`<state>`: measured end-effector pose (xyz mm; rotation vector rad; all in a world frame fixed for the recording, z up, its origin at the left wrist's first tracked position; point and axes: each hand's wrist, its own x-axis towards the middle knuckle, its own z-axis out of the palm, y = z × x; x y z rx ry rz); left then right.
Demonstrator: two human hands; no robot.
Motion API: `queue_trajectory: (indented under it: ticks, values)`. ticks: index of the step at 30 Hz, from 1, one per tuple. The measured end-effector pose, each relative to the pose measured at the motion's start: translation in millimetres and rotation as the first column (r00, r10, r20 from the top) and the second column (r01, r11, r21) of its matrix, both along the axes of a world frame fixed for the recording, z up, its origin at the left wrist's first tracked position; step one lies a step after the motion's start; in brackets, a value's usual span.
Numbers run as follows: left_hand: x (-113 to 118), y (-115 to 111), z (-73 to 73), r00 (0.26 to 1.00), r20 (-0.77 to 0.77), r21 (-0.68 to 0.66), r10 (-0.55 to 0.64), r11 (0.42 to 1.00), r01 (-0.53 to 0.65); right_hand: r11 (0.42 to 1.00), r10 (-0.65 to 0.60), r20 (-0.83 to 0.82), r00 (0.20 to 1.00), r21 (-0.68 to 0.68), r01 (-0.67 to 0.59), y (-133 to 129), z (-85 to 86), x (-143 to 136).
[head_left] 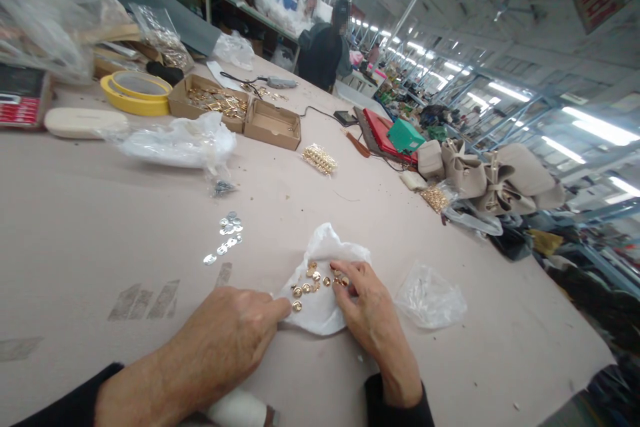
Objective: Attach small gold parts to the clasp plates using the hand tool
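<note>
A crumpled sheet of white tissue-like wrapping (325,317) lies on the table with several round gold snap buttons (307,288) scattered over it. At its left edge my left hand (233,320) is closed, with thumb and forefinger pinching the wrapping beside one button. My right hand (367,303) reaches over the right side, its thumb and bent fingers around a few gold buttons; the palm hides part of them. Thin silver washers (230,230) lie loose beyond my left hand. A crumpled clear plastic bag (433,297) rests right of my right hand.
Farther back stand cardboard boxes (273,125) with gold hardware, yellow tape rolls (136,93), and a bag of gold beads or studs (320,159). Beige handbags (465,170) line the right edge. A white spool-like object (240,408) lies near my left forearm. People stand beyond the table.
</note>
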<state>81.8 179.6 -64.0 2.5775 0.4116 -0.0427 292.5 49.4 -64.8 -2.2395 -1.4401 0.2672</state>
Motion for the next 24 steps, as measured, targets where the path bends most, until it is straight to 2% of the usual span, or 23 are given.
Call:
queue_trajectory:
  ticks: [3, 8, 12, 15, 17, 19, 24]
  values:
    - [0, 0, -1.8, 1.0, 0.011, 0.024, 0.001, 1.0, -0.001, 0.999, -0.032, -0.009, 0.999, 0.034, 0.032, 3, -3.2, 2]
    - [2, 1, 2.2, 0.998, -0.056, 0.042, 0.006, 0.999, -0.004, 0.995, -0.054, -0.016, 0.998, 0.083, 0.055, 6, -5.0, 4]
    - [3, 2, 5.5, 0.998, -0.064, 0.02, 0.013, 1.0, -0.012, 0.99, -0.098, 0.06, 0.993, 0.105, 0.091, 3, -2.8, 4]
    - [2, 2, 4.1, 0.998, -0.056, 0.009, 0.012, 1.0, -0.011, 0.974, -0.125, 0.121, 0.985, 0.203, 0.099, 0, 2.5, 1]
    - [1, 2, 2.3, 0.999, -0.042, 0.02, 0.008, 1.0, -0.007, 0.965, -0.082, 0.11, 0.991, 0.258, 0.051, -1, 6.8, -3]
    - [0, 2, 0.7, 1.0, -0.027, 0.025, 0.003, 1.0, -0.002, 0.963, 0.016, 0.076, 0.997, 0.266, -0.036, -1, 10.1, -8]
    - [0, 1, -0.8, 1.0, -0.026, 0.026, 0.009, 1.0, -0.009, 0.954, 0.238, 0.064, 0.969, 0.17, -0.246, 6, 9.3, -19]
